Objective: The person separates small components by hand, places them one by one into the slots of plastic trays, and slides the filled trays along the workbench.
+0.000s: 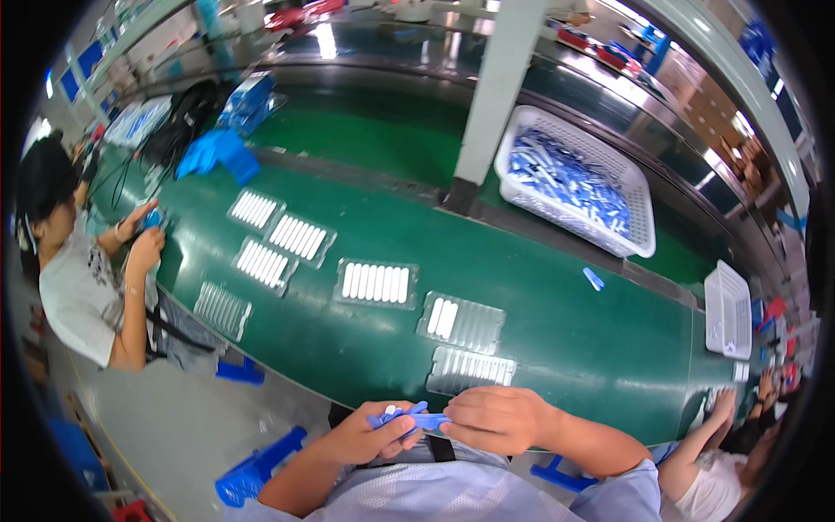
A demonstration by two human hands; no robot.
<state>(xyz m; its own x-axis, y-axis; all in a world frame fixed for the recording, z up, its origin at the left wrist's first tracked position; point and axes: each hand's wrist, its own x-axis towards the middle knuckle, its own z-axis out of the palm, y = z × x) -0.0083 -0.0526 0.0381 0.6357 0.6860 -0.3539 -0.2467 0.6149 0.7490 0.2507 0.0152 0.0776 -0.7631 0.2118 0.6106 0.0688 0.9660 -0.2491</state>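
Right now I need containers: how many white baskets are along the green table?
2: one basket heaped with blue-white pieces, right of the post; another basket at far right. Others may be hidden.

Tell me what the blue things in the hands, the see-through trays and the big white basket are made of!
Blue pieces: probably plastic, smooth-looking; their even colour and neat edges suggest it, but they're small here.
See-through trays: likely thin, glossy plastic; the green table shows through and light glints off.
Big white basket: most likely smooth plastic; its walls have rows of holes.
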